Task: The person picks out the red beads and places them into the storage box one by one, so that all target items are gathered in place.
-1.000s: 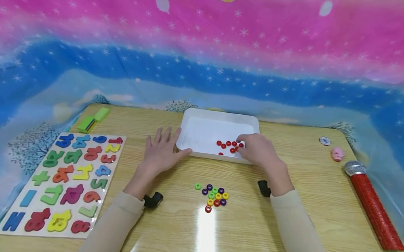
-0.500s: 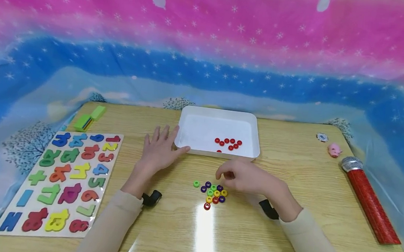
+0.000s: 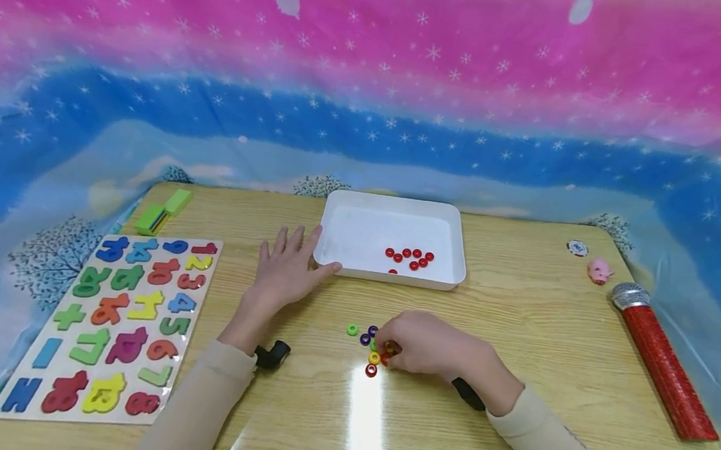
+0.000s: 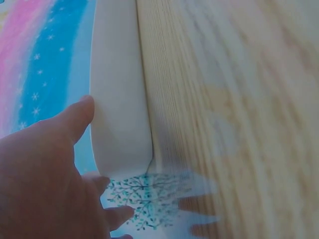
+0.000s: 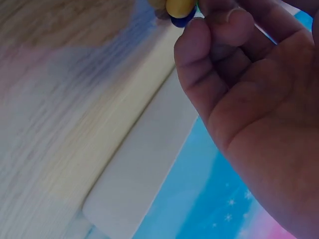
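My left hand (image 3: 284, 268) is spread at the near left corner of the white tray (image 3: 356, 274). Its thumb reaches the tray's rim, and in the left wrist view the thumb tip lies against the tray wall (image 4: 119, 99). Several red beads (image 3: 406, 252) lie in the tray's right half. My right hand (image 3: 427, 344) is down over the small pile of ring beads on the table, fingers curled, hiding some of them. Green (image 3: 352, 330), purple (image 3: 365, 339), yellow (image 3: 374, 358) and red (image 3: 371, 371) beads show beside it. Whether its fingertips pinch a bead is hidden.
A number puzzle board (image 3: 83, 401) lies at the left, with a green box (image 3: 151, 219) behind it. On the right are a red toy microphone (image 3: 666, 370), a pink pig figure (image 3: 599, 271) and a poker chip (image 3: 577, 248). Patterned cloth rises behind the table.
My right hand has left the tray and come down toward me onto the bead pile. The red beads in the tray lie uncovered. My left hand stays by the tray.
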### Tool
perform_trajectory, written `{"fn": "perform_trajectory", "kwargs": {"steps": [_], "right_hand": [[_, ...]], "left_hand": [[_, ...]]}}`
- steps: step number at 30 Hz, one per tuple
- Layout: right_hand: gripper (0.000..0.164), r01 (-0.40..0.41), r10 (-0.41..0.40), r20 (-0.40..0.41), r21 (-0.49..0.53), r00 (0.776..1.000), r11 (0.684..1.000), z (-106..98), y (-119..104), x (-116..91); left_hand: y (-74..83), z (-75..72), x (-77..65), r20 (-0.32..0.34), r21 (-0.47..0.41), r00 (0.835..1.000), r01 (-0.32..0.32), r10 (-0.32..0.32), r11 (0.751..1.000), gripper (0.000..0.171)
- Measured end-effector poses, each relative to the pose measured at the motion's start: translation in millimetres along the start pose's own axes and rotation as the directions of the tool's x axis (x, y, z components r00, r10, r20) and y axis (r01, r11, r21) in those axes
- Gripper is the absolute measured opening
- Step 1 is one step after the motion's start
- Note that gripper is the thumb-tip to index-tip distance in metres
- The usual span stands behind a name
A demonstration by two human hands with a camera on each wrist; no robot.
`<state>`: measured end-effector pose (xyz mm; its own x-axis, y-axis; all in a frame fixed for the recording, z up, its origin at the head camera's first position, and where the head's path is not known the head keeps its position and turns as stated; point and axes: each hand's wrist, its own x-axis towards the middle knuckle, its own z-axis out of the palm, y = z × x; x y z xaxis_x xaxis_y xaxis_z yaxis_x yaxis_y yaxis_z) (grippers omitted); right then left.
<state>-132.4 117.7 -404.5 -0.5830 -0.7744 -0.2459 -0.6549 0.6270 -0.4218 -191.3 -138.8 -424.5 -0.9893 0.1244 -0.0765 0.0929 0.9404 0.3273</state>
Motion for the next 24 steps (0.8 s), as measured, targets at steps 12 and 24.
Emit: {"fn": "perform_trajectory", "kwargs": {"steps": [12,24], "right_hand": [[0.003,-0.023,0.02,-0.041,-0.079,0.999,0.997,4.8,-7.0,0.5],[0.003,-0.07,0.063,-0.103,-0.069,0.993,0.995,-15.6,-6.1,-2.4]], "left_hand": [[1.3,0.7,-0.9,-0.008,-0.01,1.0,-0.003,0.003,1.0,0.087],[-1.2,1.1,-0.3,-0.006,-0.01,1.0,0.002,-0.002,1.0,0.087]]}}
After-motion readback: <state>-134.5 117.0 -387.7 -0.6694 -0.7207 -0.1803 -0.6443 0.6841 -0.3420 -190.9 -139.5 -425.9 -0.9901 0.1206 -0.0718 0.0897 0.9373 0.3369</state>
